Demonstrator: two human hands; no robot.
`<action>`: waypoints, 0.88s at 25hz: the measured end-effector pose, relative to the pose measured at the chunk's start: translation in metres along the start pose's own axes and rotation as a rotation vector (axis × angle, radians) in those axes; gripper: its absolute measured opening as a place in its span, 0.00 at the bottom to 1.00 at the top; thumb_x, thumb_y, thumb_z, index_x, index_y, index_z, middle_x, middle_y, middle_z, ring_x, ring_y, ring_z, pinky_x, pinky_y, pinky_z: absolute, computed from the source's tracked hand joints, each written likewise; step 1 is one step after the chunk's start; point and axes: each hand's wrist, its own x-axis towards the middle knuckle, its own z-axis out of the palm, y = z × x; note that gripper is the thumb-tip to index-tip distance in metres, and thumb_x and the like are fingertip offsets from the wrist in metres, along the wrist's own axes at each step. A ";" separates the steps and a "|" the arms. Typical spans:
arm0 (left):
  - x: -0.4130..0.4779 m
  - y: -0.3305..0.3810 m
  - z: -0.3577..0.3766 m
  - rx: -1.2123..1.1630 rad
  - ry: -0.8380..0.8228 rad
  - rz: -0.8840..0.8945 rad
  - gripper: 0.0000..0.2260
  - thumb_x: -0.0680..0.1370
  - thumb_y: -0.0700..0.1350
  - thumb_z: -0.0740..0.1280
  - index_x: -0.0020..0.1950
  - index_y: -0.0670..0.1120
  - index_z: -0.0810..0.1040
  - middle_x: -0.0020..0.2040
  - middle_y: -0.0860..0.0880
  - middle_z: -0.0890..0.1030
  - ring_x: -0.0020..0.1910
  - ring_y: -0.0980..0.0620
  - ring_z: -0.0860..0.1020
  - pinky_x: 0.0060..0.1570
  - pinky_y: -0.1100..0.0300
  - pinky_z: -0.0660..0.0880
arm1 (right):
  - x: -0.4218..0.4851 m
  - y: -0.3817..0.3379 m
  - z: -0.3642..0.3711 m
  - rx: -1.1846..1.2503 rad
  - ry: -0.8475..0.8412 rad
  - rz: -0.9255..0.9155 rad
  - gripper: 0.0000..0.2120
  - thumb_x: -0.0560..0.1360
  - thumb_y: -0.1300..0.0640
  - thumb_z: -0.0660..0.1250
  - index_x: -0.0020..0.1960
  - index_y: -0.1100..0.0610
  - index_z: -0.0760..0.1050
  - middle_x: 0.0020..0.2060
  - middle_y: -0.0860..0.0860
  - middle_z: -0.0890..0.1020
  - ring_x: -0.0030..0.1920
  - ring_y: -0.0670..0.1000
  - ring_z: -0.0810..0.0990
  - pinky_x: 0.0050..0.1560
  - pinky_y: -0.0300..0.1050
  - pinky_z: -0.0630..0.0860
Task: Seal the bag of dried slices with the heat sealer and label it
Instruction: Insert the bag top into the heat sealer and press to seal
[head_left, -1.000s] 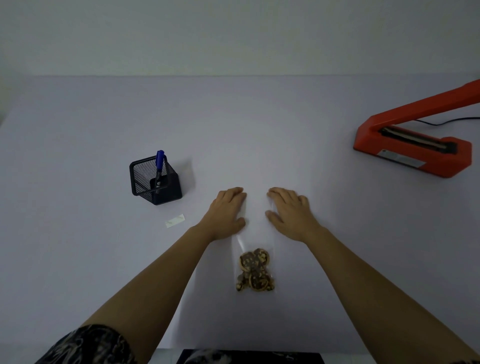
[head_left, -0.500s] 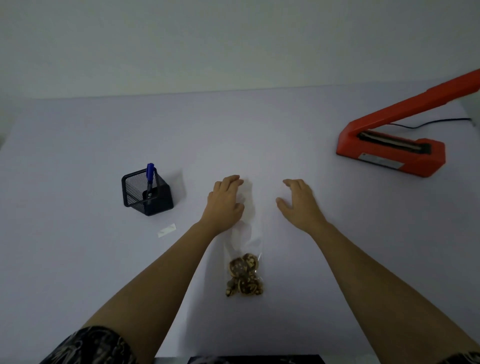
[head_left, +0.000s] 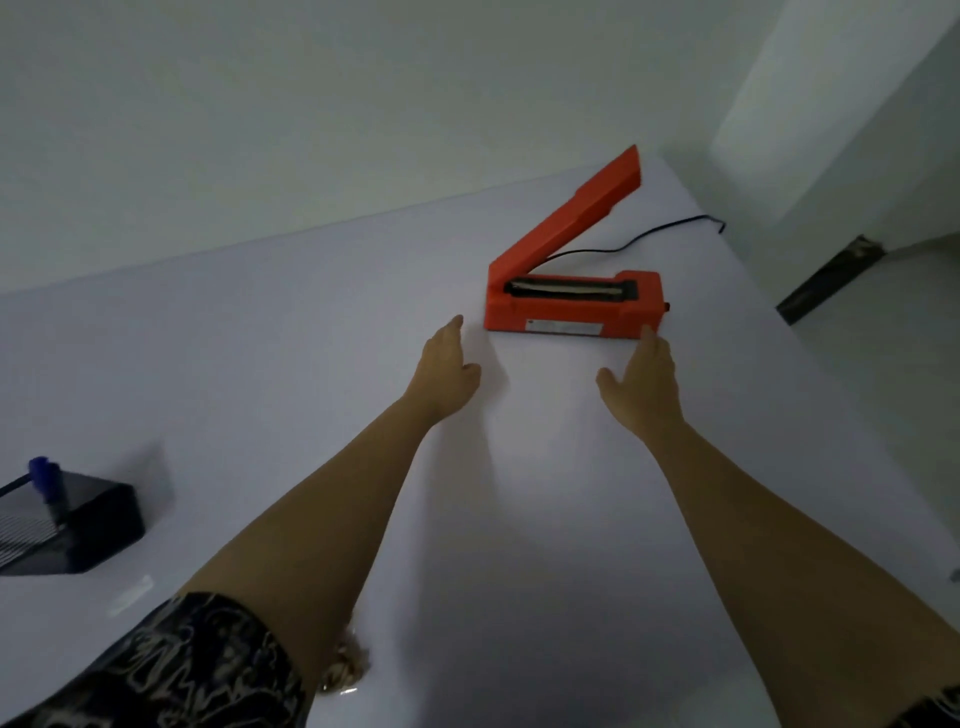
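Note:
The orange heat sealer (head_left: 571, 306) stands at the far right of the white table (head_left: 260, 364) with its lever arm raised. Both my arms reach toward it. My left hand (head_left: 447, 371) is open, a short way left of the sealer's front left corner. My right hand (head_left: 644, 384) is open too, its fingertips at the sealer's front right corner. The clear bag of dried slices (head_left: 348, 670) lies near the table's front edge, mostly hidden under my left forearm. A small white label (head_left: 130, 595) lies flat at the lower left.
A black mesh pen holder (head_left: 67, 525) with a blue pen (head_left: 47, 478) stands at the left edge. The sealer's black cord (head_left: 649, 236) runs off the back right. The table's right edge drops to the floor.
Both hands left the bag and moved forward and right to the sealer. My view swung right, so the bag now lies near my left elbow.

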 end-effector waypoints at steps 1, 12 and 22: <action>0.009 0.008 0.003 -0.027 -0.002 -0.051 0.31 0.77 0.37 0.61 0.76 0.40 0.49 0.77 0.43 0.54 0.75 0.46 0.54 0.72 0.55 0.54 | 0.009 0.006 -0.006 0.008 0.020 0.032 0.39 0.72 0.57 0.67 0.74 0.64 0.47 0.72 0.62 0.58 0.72 0.60 0.58 0.72 0.55 0.60; 0.039 0.040 0.016 -0.184 -0.008 -0.113 0.29 0.73 0.31 0.58 0.72 0.43 0.58 0.69 0.40 0.68 0.68 0.42 0.67 0.63 0.49 0.69 | 0.042 0.021 -0.006 0.298 -0.105 0.086 0.47 0.65 0.61 0.73 0.74 0.59 0.46 0.70 0.59 0.62 0.70 0.57 0.63 0.70 0.56 0.63; -0.021 -0.011 0.000 -0.180 0.002 -0.118 0.31 0.72 0.31 0.59 0.74 0.44 0.56 0.69 0.41 0.68 0.68 0.42 0.67 0.60 0.54 0.67 | -0.057 0.016 0.014 0.368 -0.159 0.012 0.44 0.66 0.59 0.71 0.74 0.54 0.49 0.71 0.54 0.63 0.69 0.55 0.65 0.69 0.55 0.66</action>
